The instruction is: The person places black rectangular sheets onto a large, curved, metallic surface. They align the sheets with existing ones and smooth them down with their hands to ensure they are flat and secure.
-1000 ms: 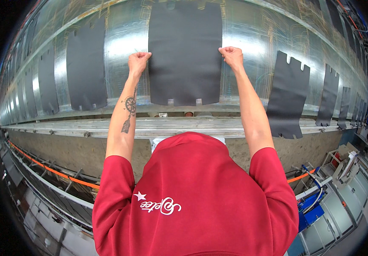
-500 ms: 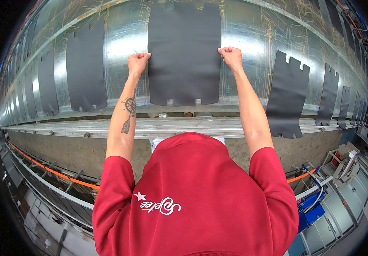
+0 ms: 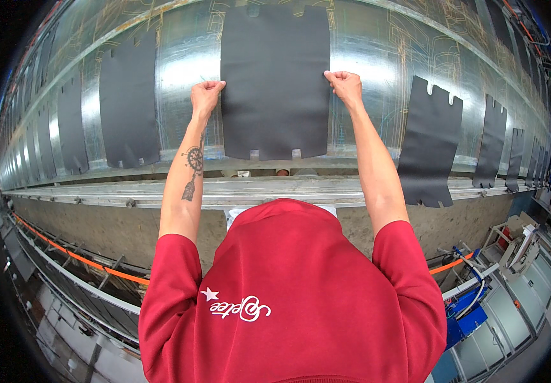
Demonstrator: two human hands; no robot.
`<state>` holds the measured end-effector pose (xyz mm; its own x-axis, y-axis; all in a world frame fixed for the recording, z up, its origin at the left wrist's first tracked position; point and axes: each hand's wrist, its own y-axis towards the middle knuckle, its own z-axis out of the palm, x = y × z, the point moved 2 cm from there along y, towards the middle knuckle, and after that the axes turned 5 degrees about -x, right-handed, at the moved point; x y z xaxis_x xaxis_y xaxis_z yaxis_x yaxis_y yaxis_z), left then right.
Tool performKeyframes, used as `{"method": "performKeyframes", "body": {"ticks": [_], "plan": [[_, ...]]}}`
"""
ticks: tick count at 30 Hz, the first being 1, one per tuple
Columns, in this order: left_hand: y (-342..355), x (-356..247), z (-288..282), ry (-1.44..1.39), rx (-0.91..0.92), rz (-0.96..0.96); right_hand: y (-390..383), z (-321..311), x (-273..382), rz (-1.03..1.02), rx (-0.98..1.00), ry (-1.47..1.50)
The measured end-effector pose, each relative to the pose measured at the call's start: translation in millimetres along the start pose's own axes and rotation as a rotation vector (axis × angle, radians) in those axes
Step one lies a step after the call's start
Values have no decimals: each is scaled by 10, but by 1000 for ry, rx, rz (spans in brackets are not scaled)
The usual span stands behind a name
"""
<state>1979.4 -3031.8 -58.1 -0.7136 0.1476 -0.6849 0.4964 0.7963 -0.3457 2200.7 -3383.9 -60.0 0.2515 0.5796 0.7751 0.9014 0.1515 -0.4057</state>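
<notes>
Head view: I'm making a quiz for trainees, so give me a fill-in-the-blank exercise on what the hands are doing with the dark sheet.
1. The left hand and the right hand grip the opposite side edges of one ____ sheet.
2. The sheet lies against a shiny curved ____ surface.
3. The sheet's lower edge has small ____ cut into it.
4. The person's sleeves are ____.

Missing words: dark grey; metal; notches; red

Bright, even light glares off the curved metal wall (image 3: 377, 57); fisheye edges bend, corners black
</notes>
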Motion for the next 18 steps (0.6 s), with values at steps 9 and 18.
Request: {"method": "performKeyframes", "body": {"ticks": [9, 18], "plan": [[69, 112, 21, -98, 42, 13, 18, -10, -85, -52, 23, 77], [64, 125, 28, -114, 37, 17, -21, -22, -36, -61, 20, 58]]}}
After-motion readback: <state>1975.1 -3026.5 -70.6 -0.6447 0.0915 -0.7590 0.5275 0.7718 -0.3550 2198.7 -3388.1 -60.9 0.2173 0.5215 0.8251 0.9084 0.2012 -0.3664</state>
